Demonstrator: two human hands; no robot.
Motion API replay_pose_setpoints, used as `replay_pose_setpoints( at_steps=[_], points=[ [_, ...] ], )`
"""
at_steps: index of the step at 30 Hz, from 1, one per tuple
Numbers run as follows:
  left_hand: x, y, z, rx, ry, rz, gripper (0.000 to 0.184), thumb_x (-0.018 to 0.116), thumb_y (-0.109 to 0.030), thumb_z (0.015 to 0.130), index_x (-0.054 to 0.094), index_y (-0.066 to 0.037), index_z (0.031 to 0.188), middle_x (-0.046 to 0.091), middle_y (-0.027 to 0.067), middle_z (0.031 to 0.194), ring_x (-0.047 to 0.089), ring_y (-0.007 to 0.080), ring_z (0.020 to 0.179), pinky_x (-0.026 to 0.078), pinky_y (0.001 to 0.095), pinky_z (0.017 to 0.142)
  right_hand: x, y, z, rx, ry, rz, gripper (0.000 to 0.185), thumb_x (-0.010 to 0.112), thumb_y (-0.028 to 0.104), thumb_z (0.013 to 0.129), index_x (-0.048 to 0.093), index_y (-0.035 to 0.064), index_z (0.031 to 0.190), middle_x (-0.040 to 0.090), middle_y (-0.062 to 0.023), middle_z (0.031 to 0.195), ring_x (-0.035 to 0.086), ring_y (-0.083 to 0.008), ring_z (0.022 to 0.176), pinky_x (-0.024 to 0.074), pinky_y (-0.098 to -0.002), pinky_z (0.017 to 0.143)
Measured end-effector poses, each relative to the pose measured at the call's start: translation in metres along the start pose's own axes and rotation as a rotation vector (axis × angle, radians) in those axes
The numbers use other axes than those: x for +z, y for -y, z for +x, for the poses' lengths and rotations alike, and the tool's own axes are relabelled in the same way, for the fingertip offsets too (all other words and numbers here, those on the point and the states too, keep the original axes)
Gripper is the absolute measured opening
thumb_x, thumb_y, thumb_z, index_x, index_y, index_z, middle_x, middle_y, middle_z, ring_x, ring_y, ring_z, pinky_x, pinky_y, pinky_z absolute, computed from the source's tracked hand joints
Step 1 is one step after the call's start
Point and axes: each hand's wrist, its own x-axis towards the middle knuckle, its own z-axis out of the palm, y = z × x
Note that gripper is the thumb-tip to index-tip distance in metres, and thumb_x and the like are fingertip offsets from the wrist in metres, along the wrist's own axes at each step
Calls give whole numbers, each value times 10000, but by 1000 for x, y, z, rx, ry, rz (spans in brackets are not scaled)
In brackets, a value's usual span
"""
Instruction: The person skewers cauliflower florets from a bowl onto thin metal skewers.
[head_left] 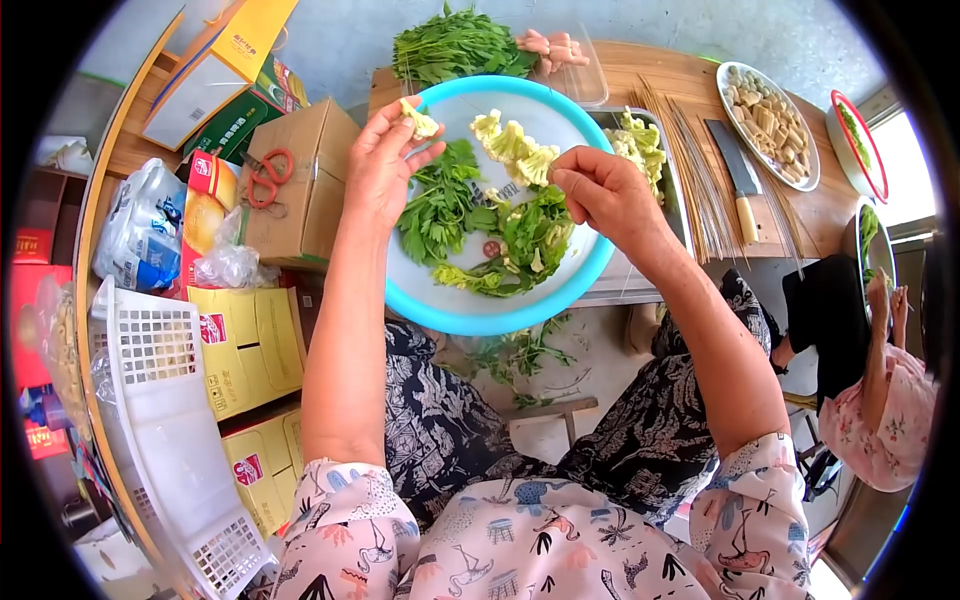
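Note:
My left hand is raised over the left rim of a round blue-edged basin, its fingers holding a small cauliflower piece. Over the basin's right part, my right hand pinches the end of a skewer of cauliflower florets, which stretches up and left from the fingertips. Leafy greens lie in the basin below both hands. To the right of the basin, a metal tray holds more cauliflower, partly hidden by my right hand.
Bare skewers and a knife lie on the wooden table. Beyond them is an oval plate of food pieces. Greens sit behind the basin. Red scissors rest on a carton at left. Another person sits at right.

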Motion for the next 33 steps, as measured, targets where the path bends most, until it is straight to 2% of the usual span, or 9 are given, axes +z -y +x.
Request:
replay_pose_setpoints(
  at_steps=[2, 7, 16, 33],
  points=[
    [0, 6, 1, 0, 15, -73, 279, 560, -112, 923, 521, -39, 1189, 617, 105, 1052, 627, 215, 930, 528, 367, 825, 2, 0, -1, -4, 8, -15, 156, 539, 149, 916, 589, 23, 840, 502, 27, 567, 431, -47, 519, 341, -230, 479],
    [1, 12, 4, -66, 21, -196, 233, 592, -96, 902, 526, -11, 1108, 617, 131, 1039, 616, 215, 932, 524, 334, 827, 6, 4, -4, -36, 32, -54, 143, 537, 132, 918, 587, 16, 851, 503, 15, 577, 452, -55, 539, 365, -238, 504],
    [10, 13, 3, -94, 37, -171, 250, 598, -124, 906, 568, -19, 1131, 643, 123, 1045, 607, 174, 938, 509, 318, 844, 8, 2, -3, -38, 42, -37, 137, 536, 126, 919, 583, 12, 858, 510, 10, 579, 457, -56, 534, 367, -244, 497],
    [11, 13, 2, -58, 79, -166, 228, 593, -131, 912, 596, -28, 1116, 644, 104, 1049, 601, 155, 939, 508, 303, 836, 7, -2, -3, -50, 34, -64, 136, 543, 123, 911, 588, 8, 853, 520, -1, 570, 481, -68, 526, 380, -251, 499]
  ],
)
